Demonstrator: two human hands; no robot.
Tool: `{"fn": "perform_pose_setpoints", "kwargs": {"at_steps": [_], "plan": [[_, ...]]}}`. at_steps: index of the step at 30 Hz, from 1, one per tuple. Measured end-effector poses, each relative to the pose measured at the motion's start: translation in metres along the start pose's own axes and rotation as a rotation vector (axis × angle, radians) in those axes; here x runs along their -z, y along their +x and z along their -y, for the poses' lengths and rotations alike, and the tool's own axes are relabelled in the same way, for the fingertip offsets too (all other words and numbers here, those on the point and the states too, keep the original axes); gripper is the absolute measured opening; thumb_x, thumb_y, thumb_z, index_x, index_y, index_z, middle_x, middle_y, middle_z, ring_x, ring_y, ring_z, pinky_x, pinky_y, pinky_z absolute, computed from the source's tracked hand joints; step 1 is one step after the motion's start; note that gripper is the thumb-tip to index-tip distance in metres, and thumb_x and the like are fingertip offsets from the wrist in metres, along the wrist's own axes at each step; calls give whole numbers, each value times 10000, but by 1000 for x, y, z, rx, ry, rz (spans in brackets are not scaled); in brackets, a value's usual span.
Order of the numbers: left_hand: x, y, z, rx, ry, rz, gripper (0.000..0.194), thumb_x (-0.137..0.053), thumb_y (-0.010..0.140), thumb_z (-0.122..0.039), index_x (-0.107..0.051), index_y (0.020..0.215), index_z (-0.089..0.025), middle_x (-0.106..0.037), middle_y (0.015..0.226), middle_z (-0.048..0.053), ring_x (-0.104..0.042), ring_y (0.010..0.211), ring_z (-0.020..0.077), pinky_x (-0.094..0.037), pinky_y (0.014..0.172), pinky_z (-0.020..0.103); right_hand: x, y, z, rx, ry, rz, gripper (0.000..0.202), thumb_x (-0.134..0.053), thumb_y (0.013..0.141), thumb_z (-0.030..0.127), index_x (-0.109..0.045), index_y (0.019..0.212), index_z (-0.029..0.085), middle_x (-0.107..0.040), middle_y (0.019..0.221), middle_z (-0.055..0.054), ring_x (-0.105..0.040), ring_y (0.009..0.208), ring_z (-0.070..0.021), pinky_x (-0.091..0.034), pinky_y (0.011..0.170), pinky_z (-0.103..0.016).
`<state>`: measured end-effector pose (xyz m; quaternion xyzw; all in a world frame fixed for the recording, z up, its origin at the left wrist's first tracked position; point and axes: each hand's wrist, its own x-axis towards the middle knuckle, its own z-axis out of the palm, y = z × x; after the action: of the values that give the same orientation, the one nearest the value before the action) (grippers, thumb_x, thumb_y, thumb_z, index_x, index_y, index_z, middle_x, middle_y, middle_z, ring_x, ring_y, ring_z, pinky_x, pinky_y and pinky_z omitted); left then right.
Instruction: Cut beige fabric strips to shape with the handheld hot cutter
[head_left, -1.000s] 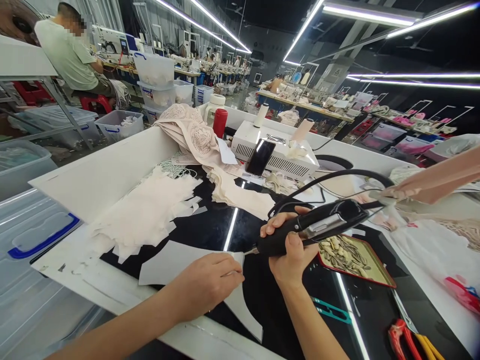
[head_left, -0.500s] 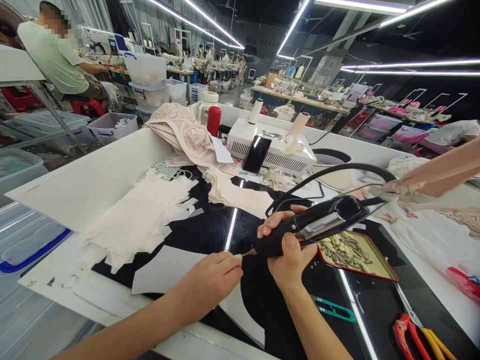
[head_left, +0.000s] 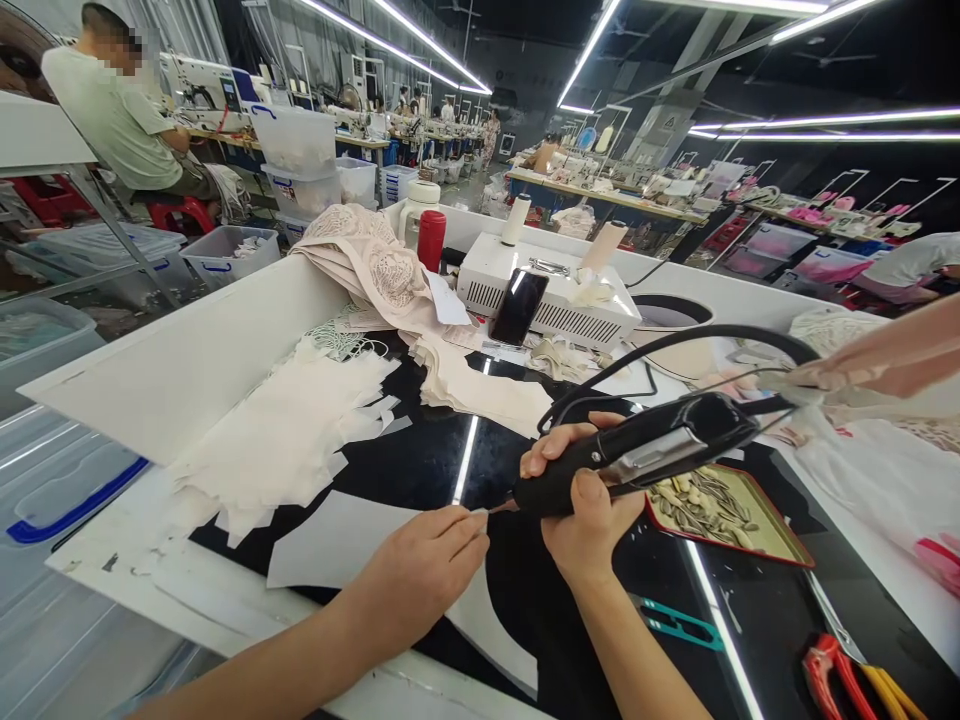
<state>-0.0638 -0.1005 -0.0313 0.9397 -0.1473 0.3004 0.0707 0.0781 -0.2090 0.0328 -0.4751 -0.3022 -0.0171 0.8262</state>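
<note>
My right hand [head_left: 589, 500] is wrapped round a black corded hand tool [head_left: 637, 445] with a silver lever along its side. The tool's thin coppery tip points left, at the fingertips of my left hand [head_left: 427, 565]. These fingers are pinched together; whatever they hold is hidden or too small to name. Under my left hand a white curved sheet [head_left: 334, 540] lies flat on the black tabletop [head_left: 442, 455]. To the left is a spread pile of cream fabric pieces [head_left: 277, 430]. A strip of stacked cream cloth [head_left: 487, 390] lies beyond the tool.
A tray of sunflower seeds [head_left: 712, 510], teal thread snips [head_left: 679, 625] and red-handled scissors [head_left: 825, 670] lie at the right. Behind stand a white vented box [head_left: 547, 285], a phone [head_left: 519, 308], a red bottle [head_left: 430, 240] and lace cups [head_left: 367, 255]. A person sits far left.
The view has shifted slightly, so the scene sits a little further right. Both hands and the black tool keep nearly the same pose, with the tip still at my left fingertips.
</note>
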Motion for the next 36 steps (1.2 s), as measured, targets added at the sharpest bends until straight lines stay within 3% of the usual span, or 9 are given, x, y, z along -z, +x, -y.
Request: {"fn": "perform_pose_setpoints", "kwargs": {"at_steps": [22, 30, 36], "plan": [[-2, 0, 0, -18, 25, -24, 241, -544, 1013, 23, -720, 1156, -58, -783, 1184, 112, -745, 1111, 213, -657, 977, 318, -3, 3, 3, 9, 58, -32, 452, -869, 807, 442, -626, 1157, 293, -649, 783, 52, -580, 581, -134, -520, 542, -280], [-3, -1, 0, -13, 20, -16, 219, -564, 1012, 13, -719, 1151, -55, -782, 1201, 113, -744, 1124, 218, -665, 970, 327, -1, 0, 0, 8, 20, -15, 368, -822, 866, 387, -615, 1154, 286, -665, 785, 49, -609, 598, -143, -551, 578, -314], [-5, -3, -1, -11, 32, -31, 220, -558, 1017, 14, -717, 1151, -59, -786, 1206, 107, -740, 1132, 205, -652, 990, 312, -5, 1, 0, 31, 43, -36, 415, -848, 828, 431, -617, 1137, 280, -652, 768, 57, -588, 579, -136, -520, 543, -286]]}}
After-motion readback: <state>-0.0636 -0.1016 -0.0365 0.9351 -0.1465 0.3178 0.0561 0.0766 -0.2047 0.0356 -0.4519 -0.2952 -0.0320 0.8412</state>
